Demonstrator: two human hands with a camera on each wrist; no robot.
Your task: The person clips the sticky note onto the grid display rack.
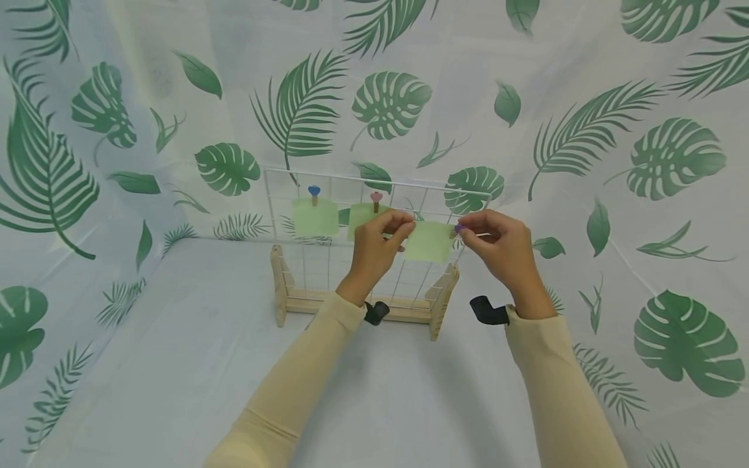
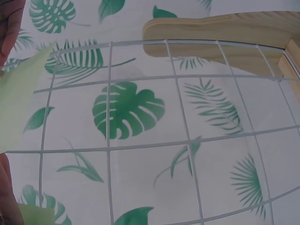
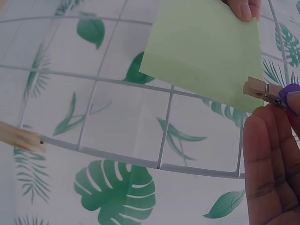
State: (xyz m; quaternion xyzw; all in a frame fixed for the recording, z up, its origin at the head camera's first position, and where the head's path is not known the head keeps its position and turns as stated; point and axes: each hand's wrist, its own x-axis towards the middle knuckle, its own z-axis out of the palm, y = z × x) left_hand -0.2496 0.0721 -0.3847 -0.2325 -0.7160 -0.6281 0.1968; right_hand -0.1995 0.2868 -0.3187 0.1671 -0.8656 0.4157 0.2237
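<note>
A square of pale green note paper [image 1: 428,242] is held up in front of the white wire grid [image 1: 374,270]. My left hand [image 1: 376,250] pinches its left edge between thumb and fingers. In the right wrist view the left fingertips [image 3: 244,8] show at the note's upper edge. My right hand [image 1: 503,253] pinches a small wooden clothespin [image 3: 263,90] with a purple ornament [image 3: 290,96]. The clothespin's tip overlaps the note's corner in the right wrist view. Behind the left hand, a second green note [image 1: 358,218] is partly hidden.
A third green note [image 1: 315,220] hangs on the grid under a blue heart clothespin [image 1: 314,194]; a pink heart clothespin [image 1: 376,200] tops the second. Wooden feet [image 1: 279,286] support the grid on a white surface [image 1: 193,364]. Leaf-patterned cloth [image 1: 456,84] rises behind.
</note>
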